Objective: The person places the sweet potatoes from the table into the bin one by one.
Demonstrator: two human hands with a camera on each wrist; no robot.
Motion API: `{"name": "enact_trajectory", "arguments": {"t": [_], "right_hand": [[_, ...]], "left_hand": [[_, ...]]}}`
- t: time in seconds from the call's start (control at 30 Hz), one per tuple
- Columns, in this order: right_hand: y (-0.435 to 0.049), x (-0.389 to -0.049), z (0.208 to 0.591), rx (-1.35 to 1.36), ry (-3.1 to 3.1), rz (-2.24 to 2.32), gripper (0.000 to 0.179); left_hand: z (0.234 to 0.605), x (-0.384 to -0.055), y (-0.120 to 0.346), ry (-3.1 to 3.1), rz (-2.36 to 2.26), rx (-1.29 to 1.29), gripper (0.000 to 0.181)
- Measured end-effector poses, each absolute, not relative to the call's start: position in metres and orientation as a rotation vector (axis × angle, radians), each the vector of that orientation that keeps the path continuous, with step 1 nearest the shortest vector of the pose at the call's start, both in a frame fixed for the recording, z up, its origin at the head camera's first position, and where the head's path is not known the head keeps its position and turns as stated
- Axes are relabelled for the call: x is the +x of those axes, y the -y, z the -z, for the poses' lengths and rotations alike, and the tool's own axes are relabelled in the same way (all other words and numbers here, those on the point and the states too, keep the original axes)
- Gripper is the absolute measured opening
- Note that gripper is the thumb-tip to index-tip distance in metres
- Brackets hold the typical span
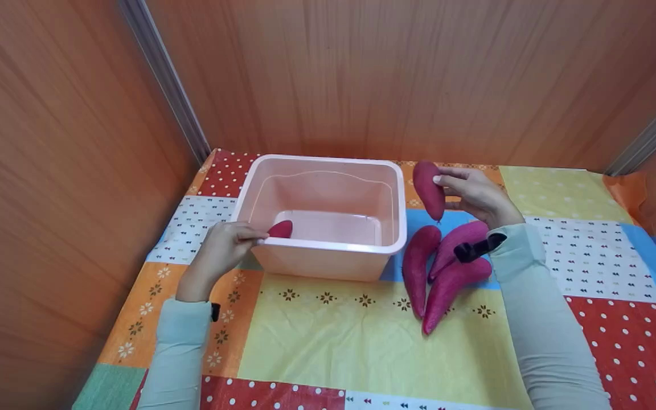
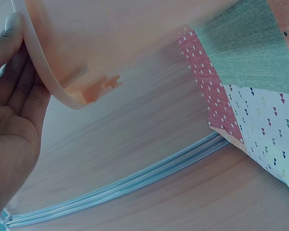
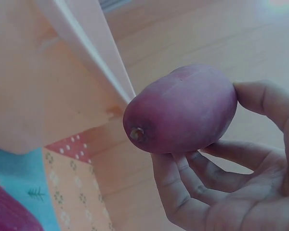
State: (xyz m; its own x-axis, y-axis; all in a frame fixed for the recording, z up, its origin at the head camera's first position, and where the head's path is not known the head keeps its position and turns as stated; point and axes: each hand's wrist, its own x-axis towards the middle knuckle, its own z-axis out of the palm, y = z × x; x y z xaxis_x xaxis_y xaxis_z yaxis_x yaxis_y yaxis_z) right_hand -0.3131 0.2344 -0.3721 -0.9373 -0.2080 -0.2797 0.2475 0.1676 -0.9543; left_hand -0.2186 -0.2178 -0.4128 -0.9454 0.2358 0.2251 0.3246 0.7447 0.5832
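Note:
A pale pink plastic bin [image 1: 322, 259] stands upright on the patterned cloth. My left hand [image 1: 222, 250] grips its near left rim, thumb and fingers on opposite sides of the wall in the left wrist view. Inside, close to that hand, the end of one sweet potato [image 1: 282, 229] shows; the near wall hides its rest. To the right of the bin, my right hand [image 1: 473, 193] holds another purple-red sweet potato [image 1: 429, 191] raised, pinched between thumb and fingers. Below it, three more sweet potatoes [image 1: 417, 267] lie bunched together on the cloth.
The table is covered with a patchwork-print cloth [image 1: 316, 336]. Wood-grain panels [image 1: 328, 80] rise behind the bin and at both sides, with metal strips [image 1: 163, 74] at the corners. A black band [image 1: 479, 249] sits on the right wrist.

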Motion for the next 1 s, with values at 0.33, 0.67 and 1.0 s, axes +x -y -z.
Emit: {"name": "enact_trajectory", "arguments": {"t": [0.33,0.67,1.0], "right_hand": [[-0.213,-0.320,0.368,0.028,-2.133,1.751,0.061],[-0.193,-0.326,0.362,-0.019,-2.171,1.670,0.060],[-0.174,-0.329,0.358,-0.028,-2.211,1.628,0.057]], "left_hand": [[0.412,-0.217,0.217,2.812,0.988,-0.447,0.019],[0.412,-0.216,0.216,2.810,1.004,-0.434,0.017],[0.413,-0.215,0.216,2.792,1.007,-0.466,0.018]]}}
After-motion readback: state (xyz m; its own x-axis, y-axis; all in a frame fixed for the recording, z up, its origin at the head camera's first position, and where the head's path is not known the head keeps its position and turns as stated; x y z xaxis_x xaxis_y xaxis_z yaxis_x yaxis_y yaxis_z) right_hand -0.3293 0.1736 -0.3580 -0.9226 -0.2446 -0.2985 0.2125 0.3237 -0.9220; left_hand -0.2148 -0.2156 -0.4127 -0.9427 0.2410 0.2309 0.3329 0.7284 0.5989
